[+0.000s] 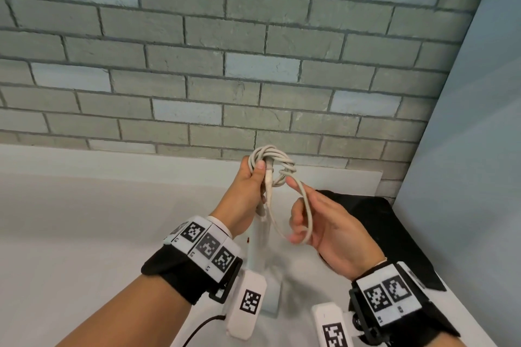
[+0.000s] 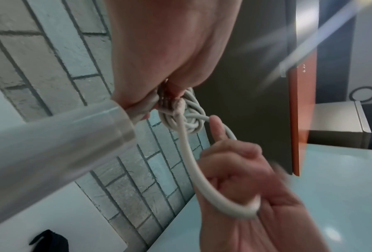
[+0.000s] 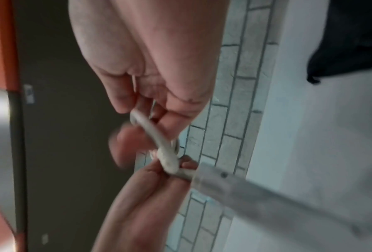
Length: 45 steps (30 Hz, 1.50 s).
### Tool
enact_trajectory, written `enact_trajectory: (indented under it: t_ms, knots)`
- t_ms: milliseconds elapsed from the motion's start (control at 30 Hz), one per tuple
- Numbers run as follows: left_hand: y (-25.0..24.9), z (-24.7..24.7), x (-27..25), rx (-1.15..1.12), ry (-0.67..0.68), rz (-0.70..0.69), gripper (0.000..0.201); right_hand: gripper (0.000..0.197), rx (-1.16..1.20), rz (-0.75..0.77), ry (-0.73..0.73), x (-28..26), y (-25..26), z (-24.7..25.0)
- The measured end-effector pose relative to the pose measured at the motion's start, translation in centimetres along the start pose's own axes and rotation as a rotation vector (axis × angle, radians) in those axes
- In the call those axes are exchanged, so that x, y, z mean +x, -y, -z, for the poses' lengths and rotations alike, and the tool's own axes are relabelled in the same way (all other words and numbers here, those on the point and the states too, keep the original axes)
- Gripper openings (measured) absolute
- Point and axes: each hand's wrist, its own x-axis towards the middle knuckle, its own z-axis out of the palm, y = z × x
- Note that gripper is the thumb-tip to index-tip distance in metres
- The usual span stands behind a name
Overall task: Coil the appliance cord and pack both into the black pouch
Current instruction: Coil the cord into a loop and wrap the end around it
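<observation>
A white appliance (image 1: pixel 260 245) with a long slim body hangs down from my left hand (image 1: pixel 252 177), which grips its cord end together with the coiled white cord (image 1: pixel 272 159) above the table. In the left wrist view the appliance (image 2: pixel 58 141) fills the left side and the coil (image 2: pixel 180 117) sits under my curled fingers. My right hand (image 1: pixel 304 217) holds a loose loop of the cord (image 1: pixel 306 214) in curled fingers, index finger pointing toward the coil. The black pouch (image 1: pixel 380 228) lies flat on the table behind my right hand.
A white table (image 1: pixel 84 220) runs up to a grey brick wall (image 1: pixel 197 51). A pale blue panel (image 1: pixel 465 149) closes off the right side. A thin black cable (image 1: pixel 203 327) trails from my left wrist band.
</observation>
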Motion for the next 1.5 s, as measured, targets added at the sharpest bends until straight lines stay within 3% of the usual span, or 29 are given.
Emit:
enact_trajectory:
  t_ms: [100, 233, 300, 500, 633, 767, 833, 1067, 1333, 1433, 1500]
  knots:
    - [-0.1, -0.1, 0.0, -0.077, 0.016, 0.034, 0.018, 0.055, -0.089, 0.037, 0.012, -0.2, -0.3, 0.7]
    - [-0.5, 0.1, 0.0, -0.157, 0.077, 0.099, 0.016, 0.033, 0.006, 0.104, -0.249, 0.3, 1.1, 1.2]
    - [-0.4, 0.1, 0.0, -0.124, 0.086, 0.088, 0.016, 0.03, 0.024, 0.102, -0.274, 0.5, 2.1, 1.6]
    - [-0.1, 0.2, 0.5, 0.113, -0.032, -0.047, 0.015, 0.041, 0.173, 0.051, -0.128, 0.7, 4.0, 1.3]
    - [-0.1, -0.1, 0.3, 0.124, -0.022, -0.082, 0.011, 0.05, 0.125, 0.008, -0.016, 0.2, 4.2, 1.4]
    - [-0.3, 0.4, 0.7, -0.01, -0.032, -0.036, 0.015, 0.04, -0.031, -0.185, 0.021, -0.5, 5.1, 1.8]
    - [-0.5, 0.4, 0.6, -0.002, -0.01, -0.009, 0.017, 0.027, -0.196, -0.21, -0.029, -0.8, 5.0, 1.5]
    - [-1.1, -0.9, -0.7, -0.081, 0.064, 0.063, 0.023, 0.024, -0.814, -0.233, -0.075, -0.6, 1.1, -0.9]
    - [-1.8, -0.9, -1.1, 0.003, 0.113, 0.106, 0.032, 0.032, -1.169, -0.152, -0.229, 2.1, 1.0, -0.4]
    - [-1.5, -1.0, -1.2, 0.066, 0.163, 0.116, 0.032, 0.017, -1.194, -0.019, -0.324, 3.2, 1.9, 0.2]
    - [-1.4, -1.1, -1.3, 0.091, 0.187, 0.129, 0.028, 0.021, -1.107, 0.049, -0.337, 3.8, 2.3, 0.4]
